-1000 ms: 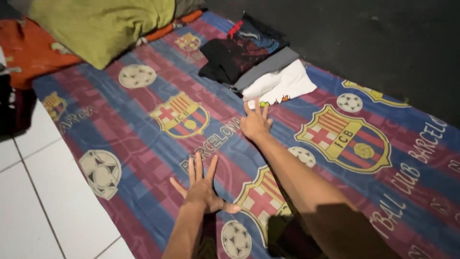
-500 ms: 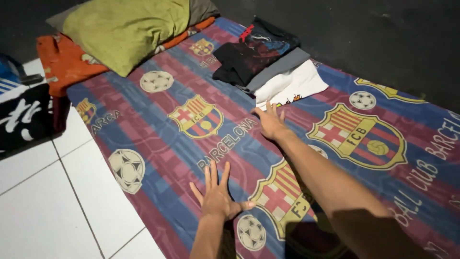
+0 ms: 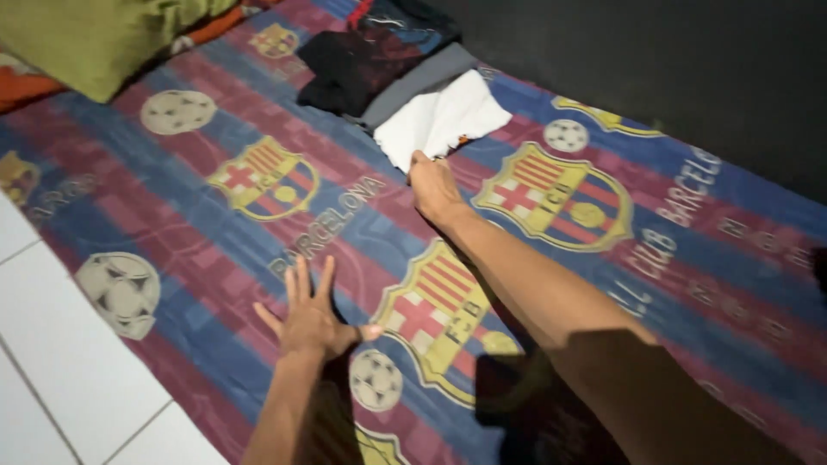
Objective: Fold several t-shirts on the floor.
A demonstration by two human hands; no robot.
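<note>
My right hand (image 3: 435, 188) reaches far forward to the near edge of a folded white garment (image 3: 448, 116), and its fingers curl onto that edge. The white garment lies at the bottom of a small pile, beside a grey folded piece (image 3: 420, 79) and dark clothes (image 3: 349, 67). My left hand (image 3: 308, 317) rests flat on the blue and maroon patterned sheet (image 3: 198, 250), fingers spread and holding nothing. The sheet, printed with crests and footballs, covers a low mattress.
A green pillow (image 3: 95, 34) lies at the upper left on an orange cloth (image 3: 21, 86). White floor tiles (image 3: 52, 362) border the mattress on the left. A dark surface (image 3: 689, 60) runs along the far side.
The view has swung right and closer. My right hand has moved forward from flat on the sheet to the white garment's edge. My left hand stays flat on the sheet.
</note>
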